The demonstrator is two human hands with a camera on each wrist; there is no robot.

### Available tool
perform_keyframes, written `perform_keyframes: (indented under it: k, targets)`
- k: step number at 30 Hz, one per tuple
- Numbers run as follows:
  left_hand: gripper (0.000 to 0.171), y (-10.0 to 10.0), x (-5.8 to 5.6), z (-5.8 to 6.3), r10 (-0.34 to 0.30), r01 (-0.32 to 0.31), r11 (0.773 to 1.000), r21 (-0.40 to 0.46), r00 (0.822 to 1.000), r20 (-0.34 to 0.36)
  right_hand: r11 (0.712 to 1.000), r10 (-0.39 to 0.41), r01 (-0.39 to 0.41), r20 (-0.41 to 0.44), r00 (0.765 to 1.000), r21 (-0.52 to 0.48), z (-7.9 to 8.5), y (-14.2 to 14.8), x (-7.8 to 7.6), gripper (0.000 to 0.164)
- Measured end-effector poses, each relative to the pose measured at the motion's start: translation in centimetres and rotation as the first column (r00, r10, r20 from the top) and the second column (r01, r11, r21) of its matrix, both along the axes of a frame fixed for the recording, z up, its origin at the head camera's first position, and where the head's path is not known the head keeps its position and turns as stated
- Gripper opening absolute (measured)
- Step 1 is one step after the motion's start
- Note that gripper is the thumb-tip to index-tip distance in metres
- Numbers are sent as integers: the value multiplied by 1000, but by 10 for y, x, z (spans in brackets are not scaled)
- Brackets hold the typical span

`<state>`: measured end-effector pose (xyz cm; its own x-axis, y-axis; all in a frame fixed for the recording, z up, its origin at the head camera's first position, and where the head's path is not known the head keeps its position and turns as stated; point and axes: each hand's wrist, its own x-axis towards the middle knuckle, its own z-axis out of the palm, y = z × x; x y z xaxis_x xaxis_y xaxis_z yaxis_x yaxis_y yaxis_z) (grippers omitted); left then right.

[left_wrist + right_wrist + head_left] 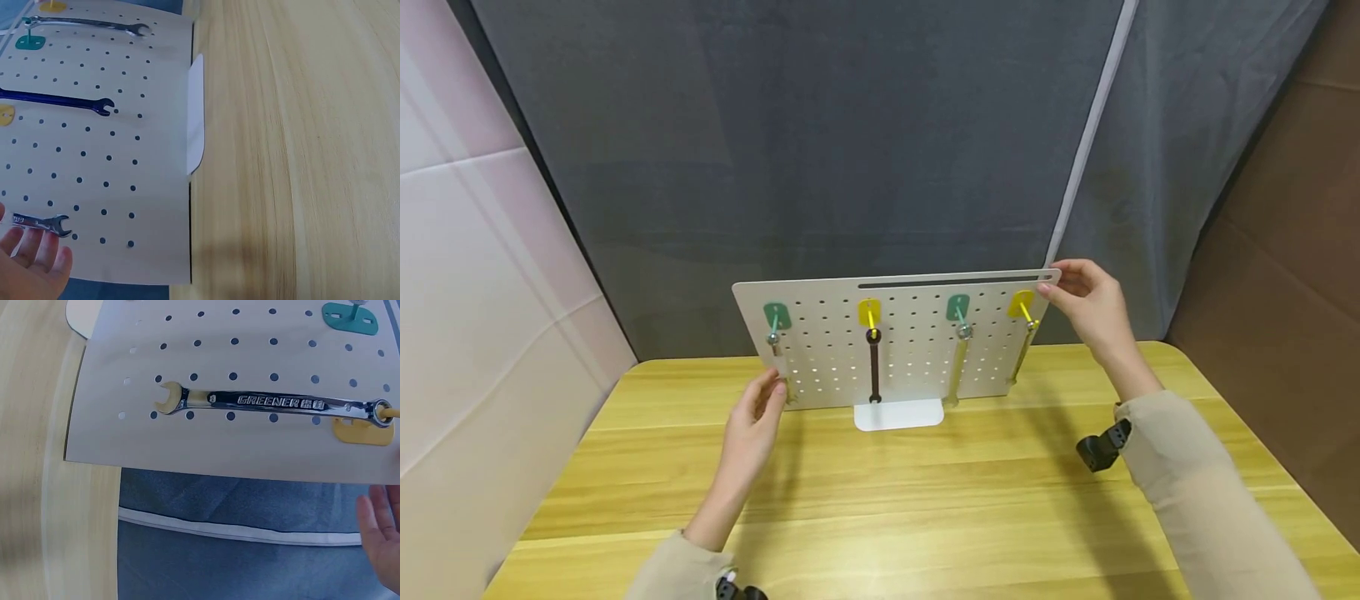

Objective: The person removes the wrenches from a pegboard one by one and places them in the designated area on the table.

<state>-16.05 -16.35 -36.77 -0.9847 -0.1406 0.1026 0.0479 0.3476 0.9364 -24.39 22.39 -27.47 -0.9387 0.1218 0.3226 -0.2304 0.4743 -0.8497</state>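
A white pegboard [808, 288] stands upright at the table's far side, with several combination wrenches hanging on green and yellow hooks. My left hand [752, 425] is at the board's lower left, its thumb and fingers around the lower part of the leftmost wrench [39, 222]. The open end of that wrench shows past the fingers in the left wrist view. My right hand [1093, 308] pinches the board's upper right corner, thumb in front and fingers behind. Close by that hand hangs a chrome wrench [269, 401] marked GREENER. Between them hang a dark wrench [875, 367] and another shiny wrench [957, 371].
A small white ledge [898, 416] juts forward from the board's bottom edge onto the wooden table [917, 517]. Behind stands a dark grey curtain [865, 142] with a pale strip. A white panel [482, 267] flanks the left, a brown one [1285, 217] the right.
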Motion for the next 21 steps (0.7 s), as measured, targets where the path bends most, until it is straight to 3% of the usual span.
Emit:
perform_keyframes:
  k: [6,16,21]
  targets:
    - [48,2,-1,-1,4,-4,1000,21,1000,4,999,-18,16,-59,998,-31,-1,1,-3,19]
    - [39,3,2,-2,36,-36,998,47,999,2,997,-2,9,-95,996,77,3,3,-5,33]
    - [35,5,4,-3,47,-47,997,66,999,3,994,-4,15,-107,994,105,1,3,-5,32]
